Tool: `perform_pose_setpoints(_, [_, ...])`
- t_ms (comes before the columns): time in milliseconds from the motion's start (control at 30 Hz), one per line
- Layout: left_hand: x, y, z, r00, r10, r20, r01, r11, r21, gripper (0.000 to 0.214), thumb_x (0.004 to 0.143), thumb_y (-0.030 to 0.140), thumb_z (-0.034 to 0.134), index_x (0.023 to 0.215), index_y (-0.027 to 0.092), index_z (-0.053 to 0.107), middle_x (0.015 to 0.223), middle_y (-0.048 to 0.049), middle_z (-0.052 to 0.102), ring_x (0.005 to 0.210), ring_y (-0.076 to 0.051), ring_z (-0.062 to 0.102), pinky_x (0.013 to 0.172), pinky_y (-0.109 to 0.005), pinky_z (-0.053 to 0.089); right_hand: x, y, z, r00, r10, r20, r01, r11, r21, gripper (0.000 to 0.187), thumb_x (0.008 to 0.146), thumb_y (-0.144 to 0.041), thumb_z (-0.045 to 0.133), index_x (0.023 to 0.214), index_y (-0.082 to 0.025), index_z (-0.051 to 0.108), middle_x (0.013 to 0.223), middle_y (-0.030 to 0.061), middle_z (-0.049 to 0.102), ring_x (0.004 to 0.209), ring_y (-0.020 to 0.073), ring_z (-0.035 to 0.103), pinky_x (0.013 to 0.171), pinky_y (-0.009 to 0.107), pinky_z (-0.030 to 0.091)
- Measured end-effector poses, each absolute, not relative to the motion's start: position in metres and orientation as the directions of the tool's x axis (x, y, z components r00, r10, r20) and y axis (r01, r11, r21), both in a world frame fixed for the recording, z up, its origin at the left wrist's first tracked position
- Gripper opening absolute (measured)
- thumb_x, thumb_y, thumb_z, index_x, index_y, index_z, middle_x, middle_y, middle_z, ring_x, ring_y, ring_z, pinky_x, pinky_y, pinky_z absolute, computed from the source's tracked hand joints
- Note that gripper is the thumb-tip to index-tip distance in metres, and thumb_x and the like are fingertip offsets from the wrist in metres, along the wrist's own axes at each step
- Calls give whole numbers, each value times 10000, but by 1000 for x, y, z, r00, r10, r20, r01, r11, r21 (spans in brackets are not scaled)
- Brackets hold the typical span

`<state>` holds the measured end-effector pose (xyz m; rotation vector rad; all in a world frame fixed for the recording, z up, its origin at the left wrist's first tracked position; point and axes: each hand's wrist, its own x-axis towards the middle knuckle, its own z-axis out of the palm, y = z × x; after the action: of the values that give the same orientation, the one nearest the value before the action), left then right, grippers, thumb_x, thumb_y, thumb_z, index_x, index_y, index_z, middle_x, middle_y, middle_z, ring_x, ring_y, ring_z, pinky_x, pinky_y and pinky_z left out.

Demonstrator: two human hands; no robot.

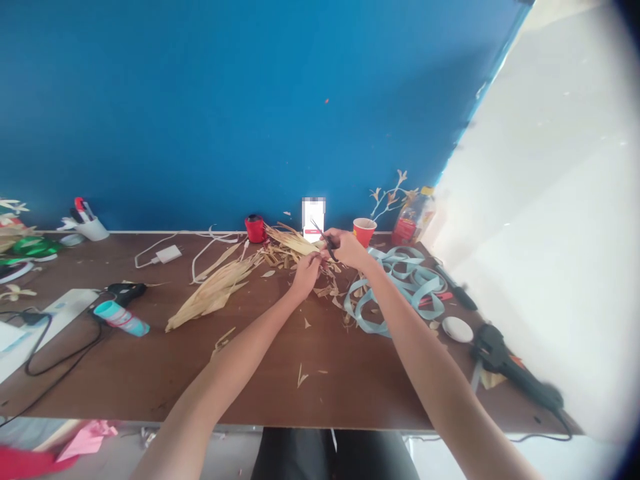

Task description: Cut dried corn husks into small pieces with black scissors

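Note:
My right hand (351, 249) is closed on dark-handled scissors (331, 248), with the blades pointing up and to the left. Close beside it, my left hand (307, 273) is closed with its fingertips pinched near the scissors. What it pinches is too small to make out. Just behind both hands lies a heap of dry corn husks (293, 241), with cut scraps (327, 290) scattered below. A larger bundle of pale husks (215, 291) rests on the table to the left. A lit phone (313, 215) stands upright beyond my hands, against the wall.
Light-blue ribbon (367, 325) lies in loops under my right forearm. A red paper cup (365, 232), a bottle (409, 220) and a red container (255, 229) stand at the back. A black glue gun (515, 367) lies right; a blue tube (121, 318) and charger (169, 254) lie left.

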<state>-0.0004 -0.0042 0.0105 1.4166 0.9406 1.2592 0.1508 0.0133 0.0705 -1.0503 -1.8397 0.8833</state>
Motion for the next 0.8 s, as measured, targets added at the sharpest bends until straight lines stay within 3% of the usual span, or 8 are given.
perform_pose_setpoints(233, [-4, 1, 4, 49, 964, 260, 177, -264, 948, 203, 853, 248, 458, 761, 160, 616, 615, -3, 588, 550, -120, 474, 575, -245, 357, 162, 21, 64, -292, 916, 277, 279, 358, -891, 519, 659, -227, 728, 1154, -187, 576, 845, 23, 700, 767, 168, 645, 688, 266, 504])
perform_pose_setpoints(467, [-11, -6, 7, -38, 927, 374, 441, -321, 838, 233, 864, 233, 443, 648, 184, 517, 571, 21, 502, 571, -125, 445, 602, -254, 304, 158, 22, 60, -239, 945, 221, 339, 295, -893, 518, 638, -248, 756, 1125, -174, 594, 852, 40, 697, 793, 192, 649, 685, 281, 511])
perform_pose_setpoints(667, [-9, -12, 12, -25, 901, 434, 535, -354, 767, 183, 882, 256, 454, 752, 193, 567, 622, 6, 552, 589, -141, 476, 609, -256, 296, 151, 21, 63, -271, 941, 203, 394, 301, -869, 534, 635, -206, 730, 1148, -173, 586, 805, 35, 688, 706, 177, 629, 638, 270, 494])
perform_pose_setpoints(800, [-6, -16, 14, -3, 892, 451, 512, -386, 767, 206, 908, 257, 414, 799, 197, 579, 683, -16, 611, 634, -153, 541, 640, -258, 346, 150, 18, 67, -203, 933, 299, 475, 361, -803, 429, 658, -163, 645, 1085, -176, 613, 828, 34, 688, 715, 168, 615, 636, 255, 470])
